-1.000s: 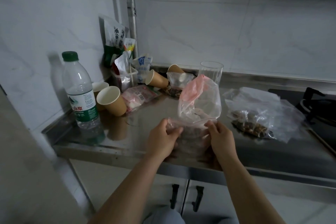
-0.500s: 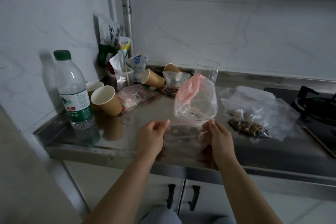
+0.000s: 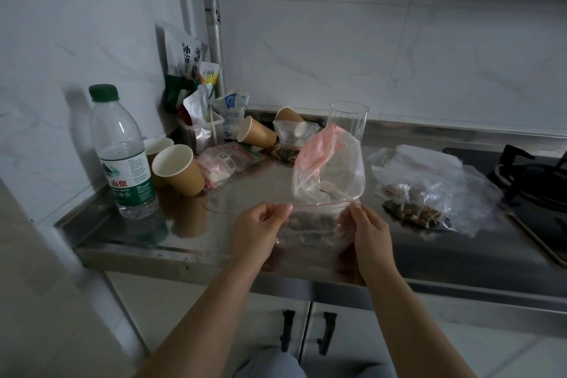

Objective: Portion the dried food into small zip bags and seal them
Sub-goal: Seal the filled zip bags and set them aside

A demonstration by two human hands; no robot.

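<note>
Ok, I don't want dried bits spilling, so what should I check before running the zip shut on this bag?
1. Left hand pinches one end of the zip strip: ok.
2. Right hand pinches the other end: ok.
3. Strip stretched straight: ok.
4. Dried food sits below the strip: ok.
5. Strip already pressed closed: cannot tell.
6. Small zip bag over the counter: ok.

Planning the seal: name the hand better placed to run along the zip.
Probably either. The left hand and right hand each pinch one end of the zip bag, its red strip taut between them.
</note>
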